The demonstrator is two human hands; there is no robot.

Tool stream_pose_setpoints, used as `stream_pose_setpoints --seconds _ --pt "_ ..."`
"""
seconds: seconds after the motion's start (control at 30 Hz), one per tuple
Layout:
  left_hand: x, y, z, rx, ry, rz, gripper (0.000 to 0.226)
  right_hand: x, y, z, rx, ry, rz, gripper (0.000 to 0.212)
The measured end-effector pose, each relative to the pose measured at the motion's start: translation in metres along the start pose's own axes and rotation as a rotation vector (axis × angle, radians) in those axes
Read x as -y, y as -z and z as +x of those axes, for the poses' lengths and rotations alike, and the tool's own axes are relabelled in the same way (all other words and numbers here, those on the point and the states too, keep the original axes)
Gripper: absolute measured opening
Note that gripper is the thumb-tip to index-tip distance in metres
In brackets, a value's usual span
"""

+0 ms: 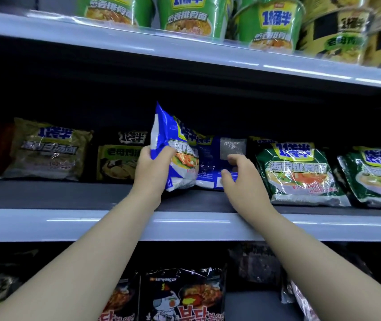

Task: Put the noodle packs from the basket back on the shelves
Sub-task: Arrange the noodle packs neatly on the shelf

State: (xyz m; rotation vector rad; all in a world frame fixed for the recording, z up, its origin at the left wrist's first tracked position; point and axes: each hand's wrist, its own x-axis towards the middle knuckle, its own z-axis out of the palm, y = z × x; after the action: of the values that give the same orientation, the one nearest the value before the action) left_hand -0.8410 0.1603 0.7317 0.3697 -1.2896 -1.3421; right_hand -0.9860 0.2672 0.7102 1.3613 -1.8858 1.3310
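1. L hand [152, 165] grips blue noodle pack [175, 144] by its left edge, fingers curled round it. Pack is upright, tilted, lower end down by mid shelf [69, 225].
2. R hand [240, 177] on 2nd blue pack [210, 163] just behind, back side out. Fingertips + thumb touch it; can't tell if pinching.
3. Green pack [298, 172] sits just right of R hand, black-yellow pack [117, 161] left of L hand.
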Motion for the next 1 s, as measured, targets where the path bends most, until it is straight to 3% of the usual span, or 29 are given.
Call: stream_pose_setpoints --seconds 0.17,0.27,0.33,0.5,0.63,0.8,1.0 --pt "-0.005 -0.001 0.0 0.152 0.113 -0.14 0.007 0.004 0.003 0.01 0.12 -0.298 0.177 0.05" --pt "0.002 -0.001 0.003 0.258 0.128 0.069 0.007 0.0 0.004 0.011 0.13 -0.317 0.178 0.038" --pt "0.009 -0.002 0.009 0.233 0.077 0.235 0.007 -0.003 0.004 0.011 0.108 -0.324 0.192 0.033" --pt "0.015 -0.016 0.023 0.242 -0.052 0.638 0.024 -0.009 -0.001 0.023 0.124 -0.479 0.238 0.05" --pt "0.026 -0.026 0.033 0.358 0.094 0.759 0.045 -0.021 -0.005 0.034 0.228 -0.637 0.377 0.058" --pt "0.032 -0.025 0.04 0.386 0.157 0.601 0.038 -0.032 -0.011 0.043 0.334 -0.57 0.283 0.074" --pt "0.032 -0.013 0.042 0.234 0.103 0.622 0.028 -0.035 -0.016 0.043 0.426 -0.387 0.284 0.083"
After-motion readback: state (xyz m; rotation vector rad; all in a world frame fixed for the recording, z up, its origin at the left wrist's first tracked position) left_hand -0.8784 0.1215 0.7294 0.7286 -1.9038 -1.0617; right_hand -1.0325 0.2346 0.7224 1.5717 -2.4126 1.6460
